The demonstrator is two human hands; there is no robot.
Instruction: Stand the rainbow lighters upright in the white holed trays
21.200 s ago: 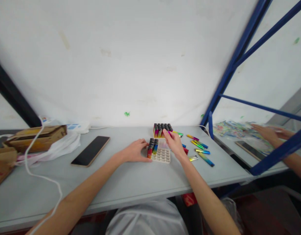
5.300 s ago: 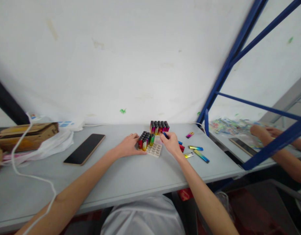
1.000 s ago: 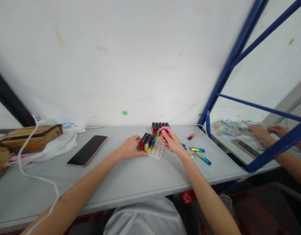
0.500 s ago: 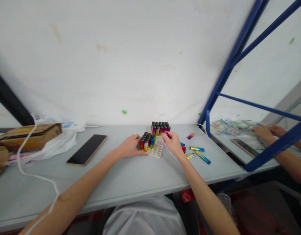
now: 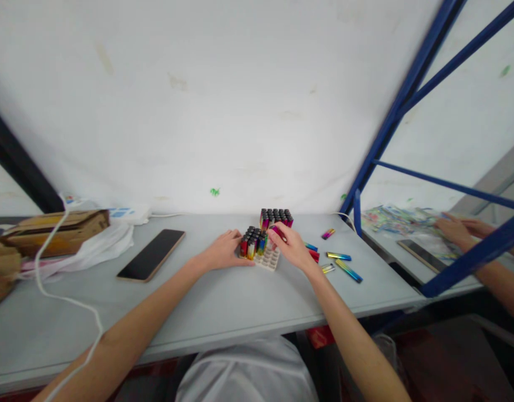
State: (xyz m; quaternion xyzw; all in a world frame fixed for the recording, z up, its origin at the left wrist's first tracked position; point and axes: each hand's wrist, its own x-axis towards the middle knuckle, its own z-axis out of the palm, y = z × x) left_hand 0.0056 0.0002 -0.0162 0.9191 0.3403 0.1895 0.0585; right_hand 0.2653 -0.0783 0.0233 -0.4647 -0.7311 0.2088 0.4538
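Note:
A white tray with holes [image 5: 268,260] lies on the table, its left part filled with upright, black-topped, shiny coloured lighters [image 5: 253,241]. Around the tray's left end curls my left hand [image 5: 224,249], its thumb along the front edge and its fingers behind. My right hand [image 5: 293,245] is closed in a pinch on a pink-purple lighter [image 5: 276,230], held over the tray's bare holes. Behind the tray stands a second block of upright lighters [image 5: 277,215]. Loose lighters, among them a yellow-blue one [image 5: 349,270] and a red one [image 5: 313,255], lie right of my right hand.
A phone [image 5: 151,254] lies on the left of the table. Further left are a cardboard box [image 5: 56,233], a white plastic bag [image 5: 114,240] and a white cable [image 5: 72,300]. A blue metal frame [image 5: 380,139] rises at the right; past it another person's hands [image 5: 453,231] work.
My right hand has moved left with the pink-purple lighter, from beside the tray to over its holes. My left hand stays at the tray's left end. The view has shifted slightly.

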